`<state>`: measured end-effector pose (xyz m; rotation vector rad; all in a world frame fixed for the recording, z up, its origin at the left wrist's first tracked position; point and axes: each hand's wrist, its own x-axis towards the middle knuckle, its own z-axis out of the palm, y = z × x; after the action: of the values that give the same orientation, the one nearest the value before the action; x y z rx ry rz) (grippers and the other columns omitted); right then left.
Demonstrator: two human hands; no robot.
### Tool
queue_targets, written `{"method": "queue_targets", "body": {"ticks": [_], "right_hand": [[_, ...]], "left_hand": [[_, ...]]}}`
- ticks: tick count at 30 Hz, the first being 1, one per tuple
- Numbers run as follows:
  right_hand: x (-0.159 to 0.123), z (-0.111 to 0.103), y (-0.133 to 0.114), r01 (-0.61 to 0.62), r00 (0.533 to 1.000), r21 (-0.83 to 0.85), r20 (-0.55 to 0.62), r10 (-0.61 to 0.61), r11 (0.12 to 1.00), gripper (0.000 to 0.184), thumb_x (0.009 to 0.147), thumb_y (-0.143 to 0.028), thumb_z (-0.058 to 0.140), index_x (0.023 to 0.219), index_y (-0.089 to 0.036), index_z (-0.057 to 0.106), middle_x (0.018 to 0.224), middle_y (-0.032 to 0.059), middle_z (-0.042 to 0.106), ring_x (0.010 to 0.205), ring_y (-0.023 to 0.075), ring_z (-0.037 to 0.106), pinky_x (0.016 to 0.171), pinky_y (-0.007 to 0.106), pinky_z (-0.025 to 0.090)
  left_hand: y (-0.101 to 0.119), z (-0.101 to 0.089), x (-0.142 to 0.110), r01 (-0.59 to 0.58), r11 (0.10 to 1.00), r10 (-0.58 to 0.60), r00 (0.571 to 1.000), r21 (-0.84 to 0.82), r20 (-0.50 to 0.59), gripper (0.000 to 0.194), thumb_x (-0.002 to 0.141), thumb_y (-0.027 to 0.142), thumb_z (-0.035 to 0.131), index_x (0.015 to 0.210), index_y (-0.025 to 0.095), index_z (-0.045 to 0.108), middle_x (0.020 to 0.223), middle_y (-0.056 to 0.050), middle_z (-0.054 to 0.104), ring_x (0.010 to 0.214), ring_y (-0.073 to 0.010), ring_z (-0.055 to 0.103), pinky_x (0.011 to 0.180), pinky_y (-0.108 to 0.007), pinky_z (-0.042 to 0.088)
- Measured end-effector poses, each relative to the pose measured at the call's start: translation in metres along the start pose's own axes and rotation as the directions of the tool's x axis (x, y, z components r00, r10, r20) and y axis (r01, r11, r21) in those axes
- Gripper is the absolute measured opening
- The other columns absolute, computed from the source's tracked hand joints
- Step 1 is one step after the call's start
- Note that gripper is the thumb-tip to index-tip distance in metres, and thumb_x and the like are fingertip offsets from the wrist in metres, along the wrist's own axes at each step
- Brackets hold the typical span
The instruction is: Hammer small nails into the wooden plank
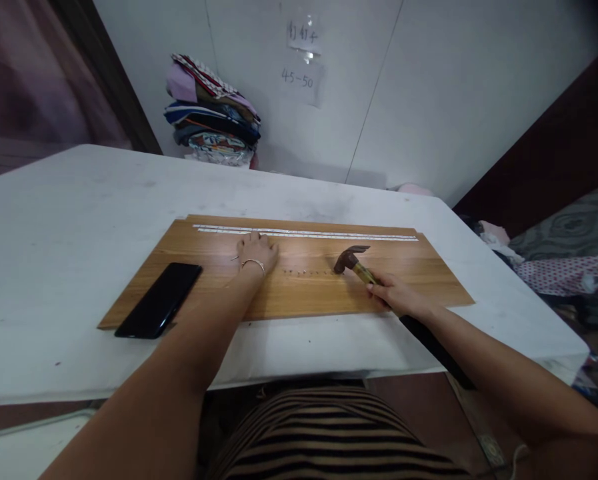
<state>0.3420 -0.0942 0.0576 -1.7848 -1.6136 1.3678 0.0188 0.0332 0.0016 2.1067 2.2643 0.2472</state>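
In the head view, my right hand (386,292) is wrapped round the handle of a claw hammer (363,272). The hammer's rusty head hangs over the wooden board (369,293), and its black grip runs back under my forearm. My left hand (256,252) lies on the board with its fingers spread, fingertips by a long white measuring strip (323,233). A small thin object (235,258) shows beside its outer edge; its kind is too small to tell. Between my hands runs a row of small nails (304,272) on the board.
A black smartphone (159,300) lies across the board's left end. The board rests on a white-covered table (59,253). Folded clothes (213,110) are stacked at the back against the wall, where handwritten paper notes (299,81) hang. More cloth (563,273) lies beyond the table's right edge.
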Motion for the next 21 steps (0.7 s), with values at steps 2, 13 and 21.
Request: {"method": "queue_targets", "body": {"ticks": [2,13,21], "right_hand": [[-0.0003,0.0,0.0002,0.009,1.0,-0.006,-0.001,-0.009,1.0,0.046,0.09,-0.026,0.057,0.136,-0.02,0.057,0.076,-0.0007,0.058,0.049,0.0089,0.044,0.044,0.024,0.034],[0.0022,-0.001,0.0033,0.011,1.0,0.001,-0.002,-0.011,1.0,0.038,0.09,-0.027,0.057,0.127,-0.021,0.059,0.076,-0.0011,0.059,0.049,0.0091,0.045,0.044,0.023,0.034],[0.0032,-0.0031,0.0045,0.031,1.0,0.002,0.0,-0.031,1.0,0.032,0.09,-0.028,0.056,0.12,-0.02,0.06,0.074,-0.001,0.057,0.049,0.0097,0.045,0.043,0.024,0.035]], "left_hand": [[0.0001,0.0001,0.0001,0.0,1.0,0.0,1.0,0.003,-0.002,0.05,0.095,0.039,0.038,0.126,0.014,0.069,0.136,-0.02,0.06,0.128,-0.0358,0.05,0.103,-0.047,0.04],[0.0001,-0.0012,-0.0005,-0.002,1.0,0.002,1.0,-0.003,0.007,0.049,0.096,0.039,0.038,0.124,0.014,0.069,0.136,-0.02,0.061,0.128,-0.0357,0.05,0.104,-0.048,0.039],[-0.0008,0.0017,0.0014,0.002,1.0,-0.002,1.0,0.005,0.006,0.052,0.096,0.041,0.037,0.126,0.013,0.068,0.136,-0.02,0.06,0.129,-0.0353,0.05,0.105,-0.047,0.04]]}}
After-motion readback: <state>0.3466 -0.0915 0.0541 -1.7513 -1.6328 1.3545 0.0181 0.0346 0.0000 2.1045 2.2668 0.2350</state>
